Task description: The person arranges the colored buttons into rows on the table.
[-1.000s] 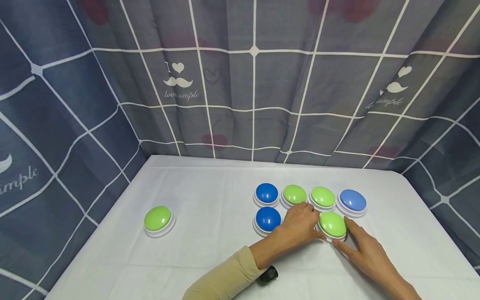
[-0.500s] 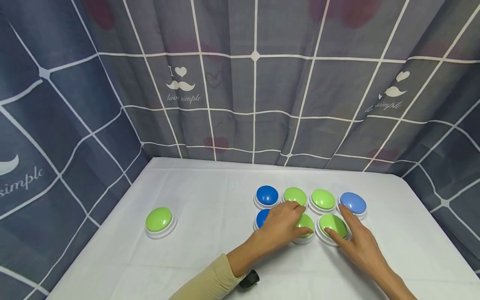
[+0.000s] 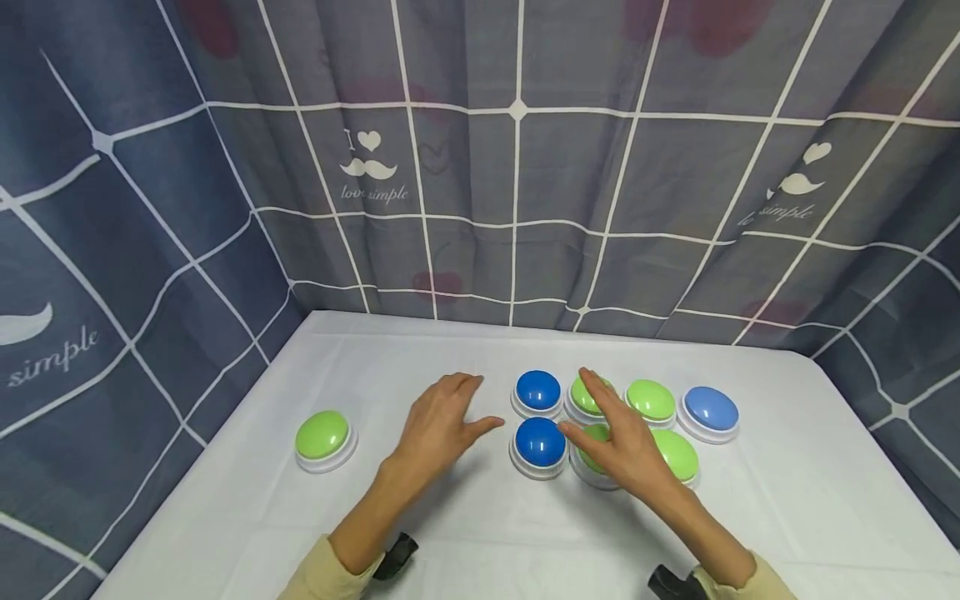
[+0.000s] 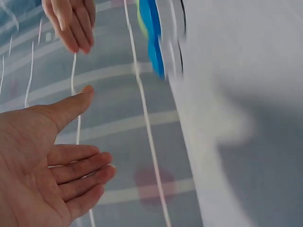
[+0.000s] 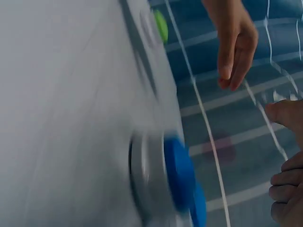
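Note:
Two rows of round push buttons with white bases sit on the white table. On the left end are a rear blue button [image 3: 537, 389] and a front blue button [image 3: 540, 442]. Further right come several green buttons [image 3: 651, 399] and a paler blue button [image 3: 711, 407]. My left hand [image 3: 437, 425] hovers left of the blue pair, fingers extended and holding nothing; its empty palm [image 4: 23, 161] shows in the left wrist view. Above the green buttons hangs my right hand [image 3: 628, 437], thumb and fingers spread, partly hiding them. It holds nothing.
A lone green button [image 3: 322, 434] stands at the left of the table [image 3: 247, 517]. Dark grey and blue curtains [image 3: 465, 167] with white lines enclose the back and both sides. A black strap piece [image 3: 396, 556] shows at the left wrist.
My left hand has moved left, off the green buttons to beside the blue pair. My right hand has left the front right green button and moved left. The front green buttons now stand uncovered in part.

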The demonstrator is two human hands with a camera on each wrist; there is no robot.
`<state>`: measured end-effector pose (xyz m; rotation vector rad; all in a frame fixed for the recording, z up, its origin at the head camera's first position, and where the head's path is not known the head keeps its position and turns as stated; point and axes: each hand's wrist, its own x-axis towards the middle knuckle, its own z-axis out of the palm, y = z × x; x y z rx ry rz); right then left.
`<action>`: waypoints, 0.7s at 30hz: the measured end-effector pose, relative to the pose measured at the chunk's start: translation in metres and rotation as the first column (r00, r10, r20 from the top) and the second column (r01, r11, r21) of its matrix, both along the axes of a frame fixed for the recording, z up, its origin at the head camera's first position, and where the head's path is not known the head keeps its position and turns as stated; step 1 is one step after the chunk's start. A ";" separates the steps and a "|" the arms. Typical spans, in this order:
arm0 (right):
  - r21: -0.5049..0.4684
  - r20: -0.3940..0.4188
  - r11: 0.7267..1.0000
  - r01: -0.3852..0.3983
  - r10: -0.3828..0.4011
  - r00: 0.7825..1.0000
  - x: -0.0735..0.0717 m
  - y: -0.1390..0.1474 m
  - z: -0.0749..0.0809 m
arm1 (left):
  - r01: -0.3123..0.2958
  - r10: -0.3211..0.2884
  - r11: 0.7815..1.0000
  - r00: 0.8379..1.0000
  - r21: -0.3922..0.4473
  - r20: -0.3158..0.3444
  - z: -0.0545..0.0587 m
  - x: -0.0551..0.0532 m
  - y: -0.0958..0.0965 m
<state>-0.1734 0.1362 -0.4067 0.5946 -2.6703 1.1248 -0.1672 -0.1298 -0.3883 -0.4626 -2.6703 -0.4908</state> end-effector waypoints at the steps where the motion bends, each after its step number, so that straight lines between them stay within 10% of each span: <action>1: -0.010 0.001 1.000 -0.030 0.030 1.000 0.000 -0.012 0.002 | -0.036 0.036 0.999 0.999 0.016 -0.009 0.001 0.003 -0.013; 11: 0.001 0.043 0.947 -0.322 0.321 0.946 0.000 -0.122 0.000 | -0.321 0.305 0.937 0.944 0.136 0.124 -0.002 0.042 -0.126; 21: 0.089 0.151 0.891 -0.445 0.429 0.890 -0.003 -0.217 -0.025 | -0.430 0.368 0.901 0.822 0.051 0.434 -0.025 0.069 -0.207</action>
